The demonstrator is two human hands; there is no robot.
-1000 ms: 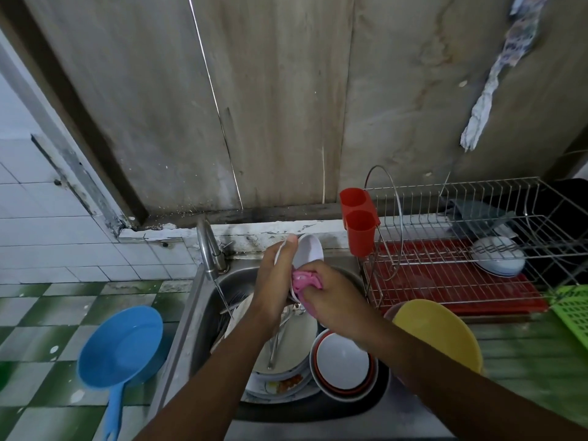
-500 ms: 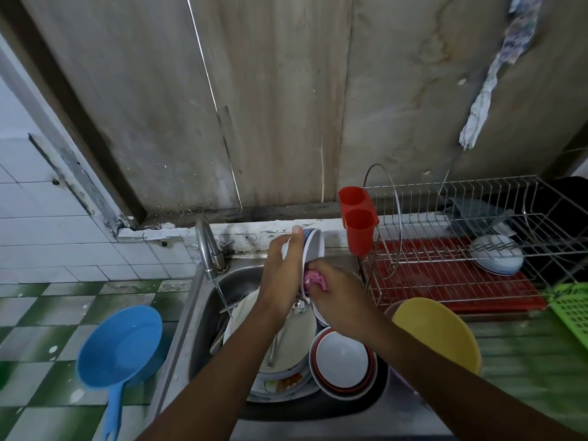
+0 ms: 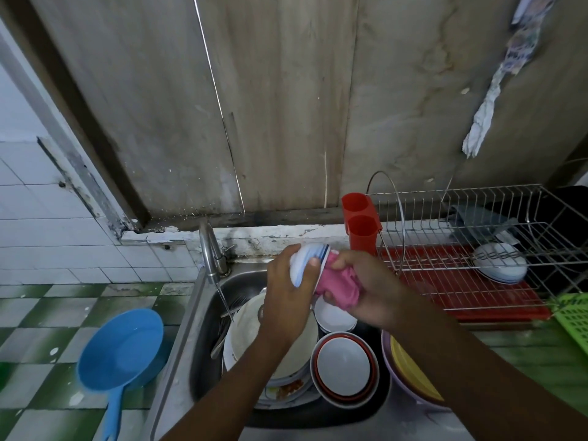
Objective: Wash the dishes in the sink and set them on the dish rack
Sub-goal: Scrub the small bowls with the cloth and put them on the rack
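The left hand (image 3: pixel 286 297) grips a white bowl (image 3: pixel 307 254) with blue rim stripes, thumb across its outer wall and fingers curled over the top. The bowl is tipped on its side. Its base sits toward the left palm, its mouth faces right, and its axis runs roughly level from one hand to the other. The right hand (image 3: pixel 369 278) meets it there, clenched on a pink cloth (image 3: pixel 339 284) that is pushed against the bowl's mouth, so the two hands are close together with the bowl between them, held above the sink (image 3: pixel 203 313).

Directly under the hands a stack of large plates (image 3: pixel 280 351) lies in the sink, with a small white bowl (image 3: pixel 334 316) below the right hand and a red-rimmed bowl (image 3: pixel 345 367) nearer the person. Left of the hands the faucet (image 3: pixel 211 249) lets down a thin stream. Further left a blue dipper (image 3: pixel 121 348) lies on the tiled counter (image 3: pixel 47 329). Right of the hands stands the dish rack (image 3: pixel 461 275), a red cutlery holder (image 3: pixel 361 224) on its near end and a white bowl (image 3: pixel 499 262) upside down well inside it. A yellow bowl (image 3: pixel 410 364) sits under the right forearm.
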